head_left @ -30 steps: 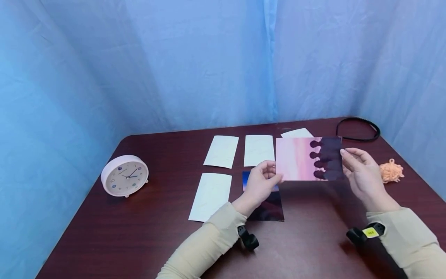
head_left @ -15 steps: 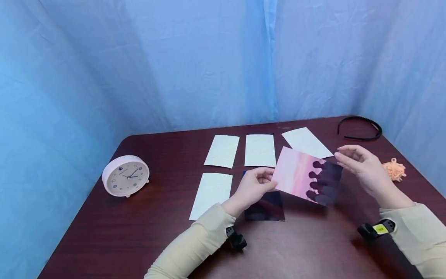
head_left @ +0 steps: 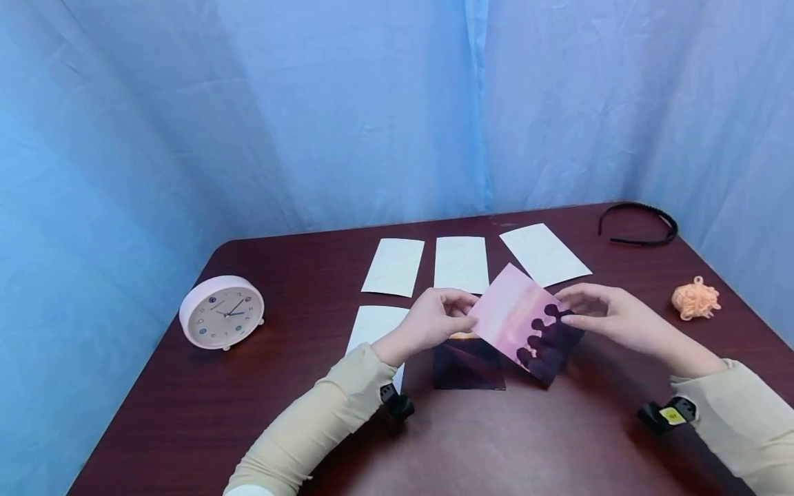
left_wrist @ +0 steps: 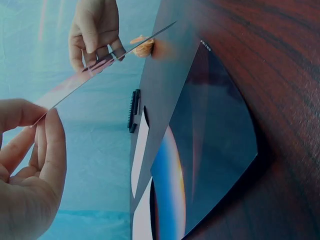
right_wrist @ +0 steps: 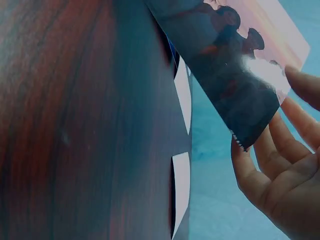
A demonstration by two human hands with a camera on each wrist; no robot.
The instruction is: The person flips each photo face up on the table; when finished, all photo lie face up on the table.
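Observation:
In the head view, my left hand [head_left: 437, 318] pinches the left corner of a photo print [head_left: 517, 320], which shows dark silhouetted people against a pink sky. The print is raised and tilted above the table. My right hand [head_left: 598, 317] is around its upper right edge, fingers behind and thumb over the front. From the left wrist view, that thumb [left_wrist: 90, 37] stands a little off the print. Below lies a second, dark photo [head_left: 468, 365] with a blue and orange band, partly covered by the left hand and held print.
White cards [head_left: 393, 267] lie behind the hands, one of them [head_left: 546, 255] slanted; another [head_left: 378, 324] is partly under the left forearm. A round alarm clock [head_left: 223, 313] stands left. At the right are a black headband [head_left: 645, 241] and peach yarn [head_left: 696, 299]. Blue curtains enclose the table.
The print has turned clockwise and come down and left from level. My right hand let go of its right edge, then came back in toward its upper edge; the left kept its pinch.

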